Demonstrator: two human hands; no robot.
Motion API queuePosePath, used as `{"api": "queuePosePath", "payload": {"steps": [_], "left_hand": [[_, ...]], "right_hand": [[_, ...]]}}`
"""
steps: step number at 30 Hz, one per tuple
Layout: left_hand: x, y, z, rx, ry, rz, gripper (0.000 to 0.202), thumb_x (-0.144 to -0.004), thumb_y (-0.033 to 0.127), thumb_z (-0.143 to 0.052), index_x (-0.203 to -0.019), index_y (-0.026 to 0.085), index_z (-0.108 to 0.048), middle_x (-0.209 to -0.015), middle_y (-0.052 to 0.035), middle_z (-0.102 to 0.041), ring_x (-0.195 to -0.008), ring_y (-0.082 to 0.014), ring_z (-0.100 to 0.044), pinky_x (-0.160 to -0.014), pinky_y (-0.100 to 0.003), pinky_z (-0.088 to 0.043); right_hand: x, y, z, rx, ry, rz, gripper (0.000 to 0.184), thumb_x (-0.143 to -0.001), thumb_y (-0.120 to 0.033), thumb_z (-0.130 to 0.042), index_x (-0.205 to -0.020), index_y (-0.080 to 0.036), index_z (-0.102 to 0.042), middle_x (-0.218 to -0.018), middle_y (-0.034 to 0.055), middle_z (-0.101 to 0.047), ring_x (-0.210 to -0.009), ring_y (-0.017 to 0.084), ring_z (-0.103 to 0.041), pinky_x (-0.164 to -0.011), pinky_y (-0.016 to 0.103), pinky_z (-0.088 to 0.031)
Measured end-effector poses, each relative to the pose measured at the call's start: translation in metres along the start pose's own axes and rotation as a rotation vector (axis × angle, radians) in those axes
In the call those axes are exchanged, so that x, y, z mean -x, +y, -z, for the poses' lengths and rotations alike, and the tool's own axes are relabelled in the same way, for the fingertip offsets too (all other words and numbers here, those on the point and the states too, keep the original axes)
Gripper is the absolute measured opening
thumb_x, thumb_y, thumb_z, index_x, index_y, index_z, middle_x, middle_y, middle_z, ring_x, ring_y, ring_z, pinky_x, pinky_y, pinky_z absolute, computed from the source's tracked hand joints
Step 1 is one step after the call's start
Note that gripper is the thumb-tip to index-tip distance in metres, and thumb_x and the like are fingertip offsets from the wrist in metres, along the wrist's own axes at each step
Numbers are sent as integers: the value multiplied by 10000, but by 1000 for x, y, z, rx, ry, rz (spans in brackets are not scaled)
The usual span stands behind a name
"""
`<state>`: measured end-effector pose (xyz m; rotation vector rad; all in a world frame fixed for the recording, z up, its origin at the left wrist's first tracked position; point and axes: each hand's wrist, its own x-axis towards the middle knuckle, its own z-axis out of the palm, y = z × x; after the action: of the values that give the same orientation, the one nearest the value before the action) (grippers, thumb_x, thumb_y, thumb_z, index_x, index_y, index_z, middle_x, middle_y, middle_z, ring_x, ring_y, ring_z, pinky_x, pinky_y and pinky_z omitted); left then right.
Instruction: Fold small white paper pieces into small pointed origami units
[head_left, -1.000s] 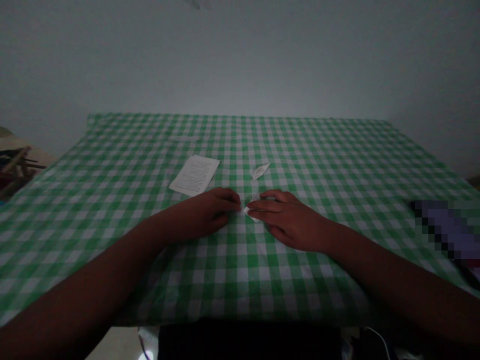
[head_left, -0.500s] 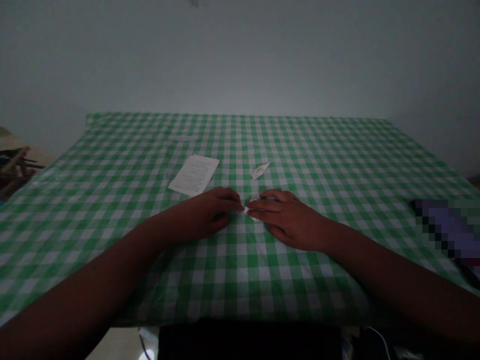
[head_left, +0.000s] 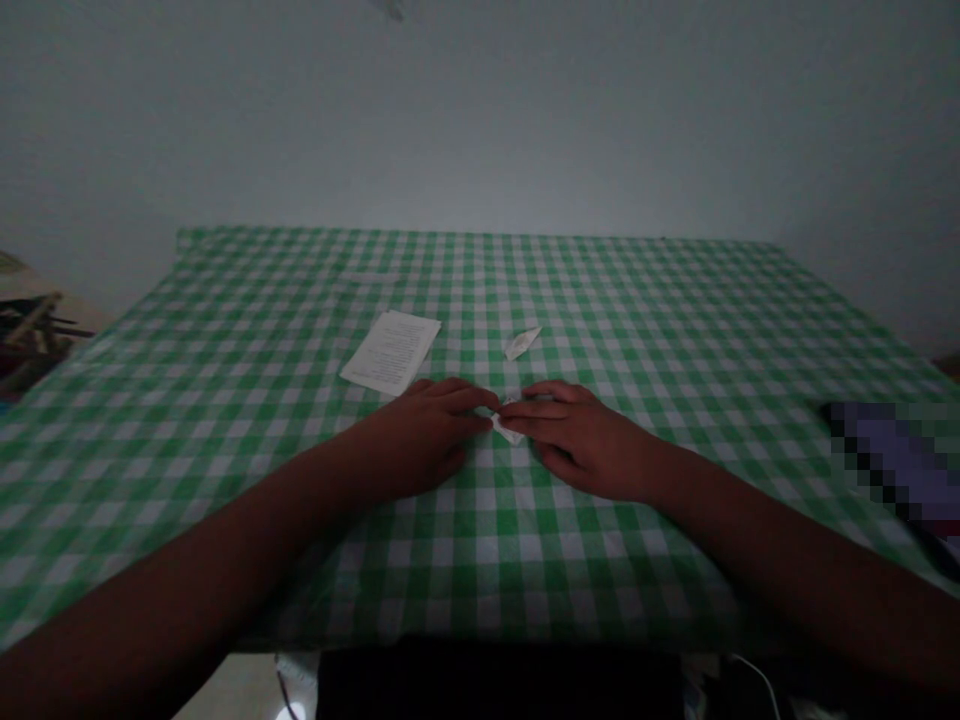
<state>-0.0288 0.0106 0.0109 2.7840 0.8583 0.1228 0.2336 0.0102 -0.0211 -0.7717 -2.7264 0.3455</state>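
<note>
Both my hands rest on a green and white checked tablecloth (head_left: 615, 300) near the middle of the table. My left hand (head_left: 427, 430) and my right hand (head_left: 581, 435) meet fingertip to fingertip over a small white folded piece of paper (head_left: 507, 431). Their fingers press down on it, held close together. Most of the paper is hidden under the fingers. The room is dim.
A white printed sheet (head_left: 391, 351) lies just beyond my left hand. A small white paper scrap (head_left: 520, 342) lies beyond my right hand. A blurred purple object (head_left: 896, 460) sits at the right edge. Wooden furniture (head_left: 30, 335) stands off the table's left side.
My left hand has slid a little to the right, so its fingertips now touch those of my right hand over the paper. The right hand has barely moved.
</note>
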Motion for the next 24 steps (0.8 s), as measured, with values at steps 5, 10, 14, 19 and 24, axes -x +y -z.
{"api": "queuePosePath", "payload": {"steps": [5, 10, 14, 19, 24], "left_hand": [[0, 1, 1, -12, -6, 19, 393, -827, 94, -548, -1201, 189, -620, -1417, -90, -537, -1300, -291, -475, -1069, -488, -390], [1, 0, -2, -1, -1, 7, 402, -832, 100, -540, -1218, 191, -605, -1438, -78, -530, -1316, -278, -465, -1082, -472, -364], [0, 2, 0, 4, -26, 14, 435, -840, 102, -527, -1262, 195, -578, -1449, -61, -533, -1331, -251, -460, -1090, -452, -338], [-2, 5, 1, -4, -40, 30, 425, -838, 101, -518, -1245, 198, -592, -1436, -59, -551, -1322, -246, -475, -1067, -440, -333], [-1, 2, -3, -2, -17, 19, 442, -820, 104, -526, -1246, 205, -591, -1433, -62, -554, -1316, -242, -482, -1067, -430, -326]], "right_hand": [[-2, 0, 0, -55, 51, -15, 470, -916, -137, -489, -1379, -200, -548, -1374, 70, -612, -1305, 241, -500, -1098, 496, -398], [-5, 2, 3, -92, 91, -50, 443, -898, -128, -498, -1326, -190, -592, -1345, 105, -624, -1279, 248, -523, -1074, 499, -428], [-5, 2, 3, -60, 62, -52, 448, -889, -104, -493, -1325, -157, -581, -1352, 120, -613, -1280, 252, -512, -1091, 488, -411], [-6, -1, 3, -44, 56, -104, 479, -881, -94, -482, -1356, -146, -515, -1303, 138, -620, -1232, 265, -526, -1047, 489, -446], [-6, -7, 6, 75, 0, -181, 493, -887, -99, -469, -1378, -150, -475, -1267, 150, -625, -1235, 299, -503, -987, 495, -457]]}}
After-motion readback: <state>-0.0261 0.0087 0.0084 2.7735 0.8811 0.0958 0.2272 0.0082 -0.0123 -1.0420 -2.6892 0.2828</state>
